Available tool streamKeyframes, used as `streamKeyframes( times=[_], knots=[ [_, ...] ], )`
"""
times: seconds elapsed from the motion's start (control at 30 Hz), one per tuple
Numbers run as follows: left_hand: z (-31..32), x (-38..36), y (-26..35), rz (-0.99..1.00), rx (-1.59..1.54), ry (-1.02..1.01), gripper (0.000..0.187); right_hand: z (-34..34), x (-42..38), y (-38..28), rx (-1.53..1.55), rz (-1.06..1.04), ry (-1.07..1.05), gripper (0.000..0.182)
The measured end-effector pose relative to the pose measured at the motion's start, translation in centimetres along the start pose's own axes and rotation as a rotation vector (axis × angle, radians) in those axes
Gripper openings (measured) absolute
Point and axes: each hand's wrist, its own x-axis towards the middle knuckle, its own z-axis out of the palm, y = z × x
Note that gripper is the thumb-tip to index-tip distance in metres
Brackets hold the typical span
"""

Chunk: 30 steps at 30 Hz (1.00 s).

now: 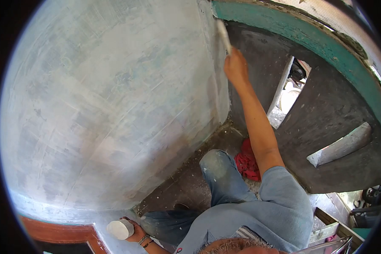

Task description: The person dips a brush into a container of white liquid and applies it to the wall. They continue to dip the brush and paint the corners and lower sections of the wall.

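My right hand is raised at the upper middle, its fingers wrapped round the handle of a paintbrush. The brush's pale tip reaches up to the corner where the whitish wall meets the dark grey wall, just under a green band. Low at the left, my left hand grips a round white container from its right side. What the container holds cannot be made out.
Two slanted slots, a tall one and a lower one, cut through the dark wall. A red cloth lies on the speckled floor by my knee. At bottom left is a reddish-brown frame; a wooden frame stands behind me.
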Motion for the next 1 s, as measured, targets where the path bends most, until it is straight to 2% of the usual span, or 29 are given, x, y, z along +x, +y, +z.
streamKeyframes(
  times=[0.07, 0.17, 0.27, 0.37, 0.47, 0.6, 0.67, 0.77, 0.87, 1.0],
  knots=[
    [0.4, -0.1, -0.4, 0.006, 0.001, -0.032, 0.061, 0.2, -1.2, -1.6, -0.043, -0.069, -0.050, 0.029],
    [-0.3, 0.0, -0.2, 0.022, -0.021, -0.001, 0.061, -2.1, -2.4, -1.3, 0.029, -0.028, -0.068, 0.029],
    [-0.3, 0.1, 0.0, 0.001, -0.010, -0.015, 0.061, -1.4, -0.2, 0.9, -0.066, 0.060, 0.000, 0.029],
    [-0.5, 0.1, 0.1, 0.001, -0.020, -0.016, 0.060, -0.1, 1.1, -0.2, -0.131, 0.019, -0.066, 0.028],
    [-0.3, -0.2, -0.1, 0.013, -0.028, -0.021, 0.060, -1.8, 0.0, -2.7, -0.070, 0.011, -0.064, 0.029],
    [-0.2, -0.1, 0.4, 0.004, -0.006, -0.004, 0.060, -0.9, 1.5, 0.0, -0.120, 0.034, -0.015, 0.031],
    [-0.2, 0.1, 0.2, -0.004, -0.008, -0.005, 0.060, -0.1, 2.0, -0.4, -0.152, -0.027, -0.019, 0.027],
    [-0.1, 0.0, -0.1, 0.003, -0.026, -0.014, 0.061, -1.6, 0.8, -3.3, -0.108, -0.066, -0.044, 0.032],
    [-0.1, -0.1, -0.1, 0.018, 0.005, 0.004, 0.060, -1.9, 1.1, -2.8, -0.030, -0.039, 0.047, 0.036],
    [-0.3, 0.0, 0.1, 0.019, 0.041, 0.005, 0.059, -0.7, 1.3, -2.3, -0.051, -0.033, 0.060, 0.036]
  ],
)
